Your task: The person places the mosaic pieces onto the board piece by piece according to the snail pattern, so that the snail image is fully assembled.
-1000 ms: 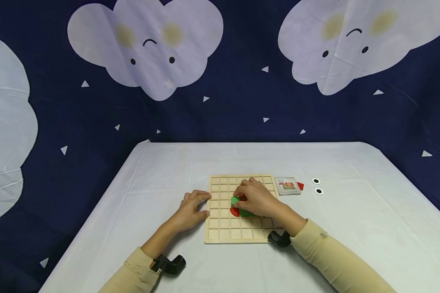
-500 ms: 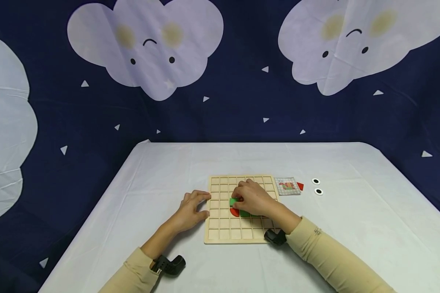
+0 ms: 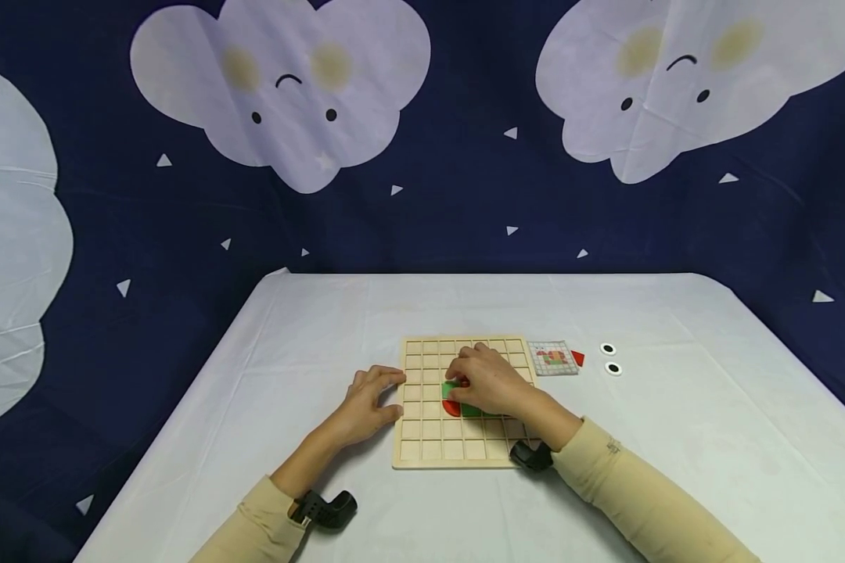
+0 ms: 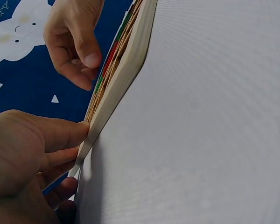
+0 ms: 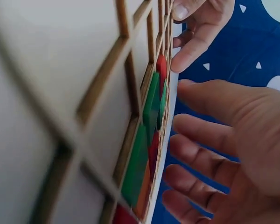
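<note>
My left hand rests at the left edge of a wooden grid board, thumb and fingers spread and touching its rim. Over the middle of the board is my right hand, its fingertips close beside a green tile in a cell. In the right wrist view the fingers look loosely bent and apart, nothing between them. Just nearer than that tile lies a red rounded tile. More green tiles and an orange one sit in cells, partly hidden by the right hand in the head view.
A printed pattern card lies against the board's right side, with a red piece at its edge. Two white discs with black centres, the far one and the near one, lie further right on the white tablecloth.
The green tile, raised at my right fingertips a second ago, now lies lower, flat in its cell. My right hand has shifted slightly left; my left hand has stayed put.
</note>
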{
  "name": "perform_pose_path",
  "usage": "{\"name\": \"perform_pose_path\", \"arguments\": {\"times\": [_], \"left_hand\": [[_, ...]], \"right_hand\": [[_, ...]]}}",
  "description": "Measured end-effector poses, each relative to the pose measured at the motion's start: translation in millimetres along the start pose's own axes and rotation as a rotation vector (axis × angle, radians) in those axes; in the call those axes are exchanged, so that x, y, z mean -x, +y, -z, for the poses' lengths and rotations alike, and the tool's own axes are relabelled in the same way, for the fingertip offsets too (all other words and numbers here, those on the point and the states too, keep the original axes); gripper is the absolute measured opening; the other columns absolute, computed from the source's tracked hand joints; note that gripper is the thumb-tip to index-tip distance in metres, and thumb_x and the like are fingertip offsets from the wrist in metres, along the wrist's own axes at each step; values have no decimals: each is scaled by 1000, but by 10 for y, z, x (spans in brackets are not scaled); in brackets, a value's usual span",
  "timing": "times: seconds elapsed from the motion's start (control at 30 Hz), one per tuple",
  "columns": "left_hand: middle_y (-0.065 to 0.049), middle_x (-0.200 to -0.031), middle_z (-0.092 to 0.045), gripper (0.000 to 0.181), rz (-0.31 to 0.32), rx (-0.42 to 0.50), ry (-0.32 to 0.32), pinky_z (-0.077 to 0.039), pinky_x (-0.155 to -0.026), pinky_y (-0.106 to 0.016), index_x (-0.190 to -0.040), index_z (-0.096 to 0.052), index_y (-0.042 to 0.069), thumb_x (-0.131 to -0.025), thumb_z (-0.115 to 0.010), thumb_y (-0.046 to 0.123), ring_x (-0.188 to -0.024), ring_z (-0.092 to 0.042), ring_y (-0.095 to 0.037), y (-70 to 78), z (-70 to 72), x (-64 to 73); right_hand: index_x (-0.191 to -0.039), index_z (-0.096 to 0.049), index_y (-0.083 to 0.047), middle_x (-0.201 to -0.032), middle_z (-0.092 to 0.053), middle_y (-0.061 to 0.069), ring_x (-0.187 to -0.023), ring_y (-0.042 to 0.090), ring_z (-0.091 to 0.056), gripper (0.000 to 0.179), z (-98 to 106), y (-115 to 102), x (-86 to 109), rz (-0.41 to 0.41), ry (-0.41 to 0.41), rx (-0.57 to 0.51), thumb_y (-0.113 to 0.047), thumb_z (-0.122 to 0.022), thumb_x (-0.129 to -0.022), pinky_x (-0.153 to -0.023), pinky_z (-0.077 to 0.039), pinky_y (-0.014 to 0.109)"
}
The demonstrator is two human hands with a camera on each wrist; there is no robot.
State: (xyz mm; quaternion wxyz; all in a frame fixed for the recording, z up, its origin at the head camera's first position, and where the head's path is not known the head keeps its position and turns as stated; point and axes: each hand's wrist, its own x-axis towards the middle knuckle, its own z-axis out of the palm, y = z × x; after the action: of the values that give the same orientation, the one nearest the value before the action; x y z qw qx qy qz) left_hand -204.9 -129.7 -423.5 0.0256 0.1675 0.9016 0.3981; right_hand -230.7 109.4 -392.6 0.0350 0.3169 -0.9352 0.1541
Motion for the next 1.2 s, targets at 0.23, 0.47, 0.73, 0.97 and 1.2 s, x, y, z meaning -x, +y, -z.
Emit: {"name": "perform_pose_path", "arguments": {"times": [0.23,0.47,0.73,0.97,1.2], "left_hand": [[-4,-131,-52,43,-25,-24,25,-30,-91,-39,-123,-60,5,-81,-68,7,-109,-37,-21,-10,-10,-6],[-4,-131,-52,44,-23,-29,31,-30,-90,-39,-123,-60,5,-80,-68,7,-108,-38,-21,-17,-14,-8],[-3,-131,-51,44,-17,-27,18,-31,-92,-40,-123,-59,6,-81,-68,7,-110,-37,-21,-18,-9,-14],[-4,-131,-52,44,-17,-19,14,-31,-91,-40,-123,-60,5,-80,-69,7,-110,-37,-21,-17,-16,-1],[-2,-131,-51,44,-6,-11,15,-31,-91,-40,-124,-60,6,-80,-69,8,-110,-37,-20,-8,-14,-1]], "right_hand": [[-96,-73,-15,-93,-64,-1,-84,15,-47,20,181,119,218,-65,57,-66,-26,-73,-80,-73,-38,32],[-94,-73,-14,-96,-65,-1,-96,24,-54,18,312,301,586,-181,87,-80,-24,-71,-79,-83,-43,43],[-92,-72,-16,-89,-63,-3,-92,20,-54,16,411,496,1074,-269,89,-26,-23,-72,-78,-78,-43,36],[-83,-70,-20,-78,-58,-11,-75,9,-41,14,415,572,1348,-341,14,0,-29,-75,-74,-67,-35,27],[-80,-69,-20,-74,-55,-11,-74,9,-41,13,376,614,1430,-368,14,2,-29,-76,-73,-65,-33,26]]}}
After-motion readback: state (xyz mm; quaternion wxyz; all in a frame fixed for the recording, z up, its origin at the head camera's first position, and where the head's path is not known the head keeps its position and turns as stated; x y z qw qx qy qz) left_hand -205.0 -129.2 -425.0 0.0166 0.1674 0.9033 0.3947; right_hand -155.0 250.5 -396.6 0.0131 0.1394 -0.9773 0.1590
